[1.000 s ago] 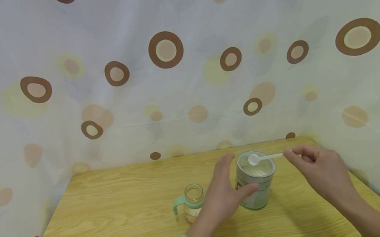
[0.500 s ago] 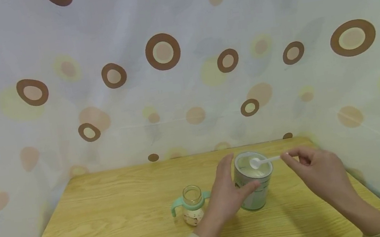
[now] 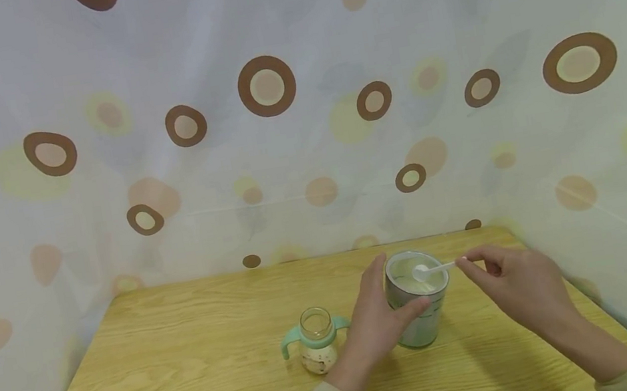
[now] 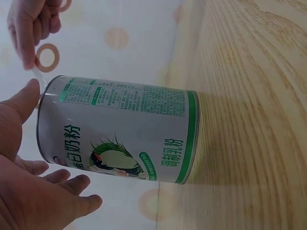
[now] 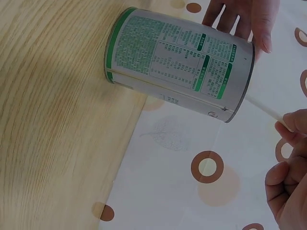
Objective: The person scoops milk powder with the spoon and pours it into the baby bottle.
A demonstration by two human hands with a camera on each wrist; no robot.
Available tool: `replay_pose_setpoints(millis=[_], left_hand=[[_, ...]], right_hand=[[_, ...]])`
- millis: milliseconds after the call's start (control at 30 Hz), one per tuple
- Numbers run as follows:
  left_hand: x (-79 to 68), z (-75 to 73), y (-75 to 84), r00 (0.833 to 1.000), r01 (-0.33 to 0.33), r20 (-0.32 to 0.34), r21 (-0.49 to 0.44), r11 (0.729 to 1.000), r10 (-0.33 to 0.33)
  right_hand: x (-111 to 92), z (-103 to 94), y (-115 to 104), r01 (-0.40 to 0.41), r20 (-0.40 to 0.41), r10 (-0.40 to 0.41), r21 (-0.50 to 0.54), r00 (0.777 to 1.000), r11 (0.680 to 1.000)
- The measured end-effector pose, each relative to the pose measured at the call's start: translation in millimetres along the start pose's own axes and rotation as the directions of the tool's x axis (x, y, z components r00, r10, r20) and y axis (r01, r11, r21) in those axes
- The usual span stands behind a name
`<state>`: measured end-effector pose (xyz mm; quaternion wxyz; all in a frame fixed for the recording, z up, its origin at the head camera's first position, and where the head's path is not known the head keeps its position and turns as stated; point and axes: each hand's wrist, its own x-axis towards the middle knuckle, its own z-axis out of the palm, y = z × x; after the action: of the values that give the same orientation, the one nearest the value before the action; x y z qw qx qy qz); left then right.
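Note:
A white-and-green milk powder can stands upright on the table, its top uncovered and pale powder inside. My left hand spreads its thumb and relaxed fingers about the can's upper left side; whether they touch it is unclear. In the left wrist view the longer fingers stand slightly apart from its wall. My right hand pinches the handle end of a white scoop between thumb and fingers. The scoop's bowl is inside the can's mouth, and in both wrist views the can hides it.
Left of the can stands a clear baby bottle with mint-green handles, uncapped, with whitish contents. Its right side is close to my left wrist. A patterned curtain encloses the back and sides of the wooden table.
My right hand has moved a little left and tilted the scoop, bringing its bowl lower in the can's mouth. My left hand stays beside the can. The view shifts slightly.

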<state>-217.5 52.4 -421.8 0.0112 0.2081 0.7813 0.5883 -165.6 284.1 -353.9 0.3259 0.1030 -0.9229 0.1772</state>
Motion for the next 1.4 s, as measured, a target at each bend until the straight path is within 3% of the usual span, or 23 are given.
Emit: replay_pose_setpoints(millis=[233, 900, 1400], left_hand=[[1.9, 1.9, -2.2, 1.000, 0.010, 0.009, -0.015, 1.000, -0.010], [8.5, 4.0, -6.5, 1.000, 0.016, 0.023, -0.009, 1.000, -0.016], [10.8, 4.6, -8.6, 0.999, -0.025, 0.039, -0.032, 0.999, 0.027]], right_hand=[[1, 7.5, 5, 0.094, -0.021, -0.094, -0.019, 0.995, 0.995], [10, 19.1, 15, 0.180, 0.038, -0.178, -0.051, 0.983, 0.982], [18, 26.0, 21, 0.339, 0.060, -0.334, -0.114, 0.941, 0.934]])
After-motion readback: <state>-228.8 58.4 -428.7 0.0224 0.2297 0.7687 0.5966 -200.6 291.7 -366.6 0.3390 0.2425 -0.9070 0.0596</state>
